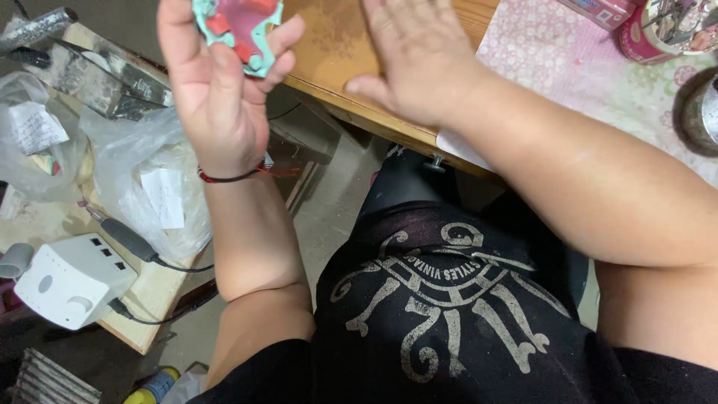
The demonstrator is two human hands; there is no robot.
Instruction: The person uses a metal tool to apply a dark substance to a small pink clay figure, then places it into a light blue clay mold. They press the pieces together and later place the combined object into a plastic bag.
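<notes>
My left hand (217, 90) is raised at the upper left with its fingers curled around a teal moulded piece (238, 28) that has pink and red parts set in it. A red string circles that wrist. My right hand (419, 60) lies flat, palm down and fingers spread, on the wooden table top (329, 52); it holds nothing. The two hands are a short way apart, and the teal piece hangs just left of the table's edge.
A pink floral cloth (568, 67) covers the table's right part, with a pink tin (658, 30) and a metal cup (703, 112) on it. At the left, a low bench carries clear plastic bags (149, 172), a white control box (71, 280) with cables, and a metal tray (105, 75).
</notes>
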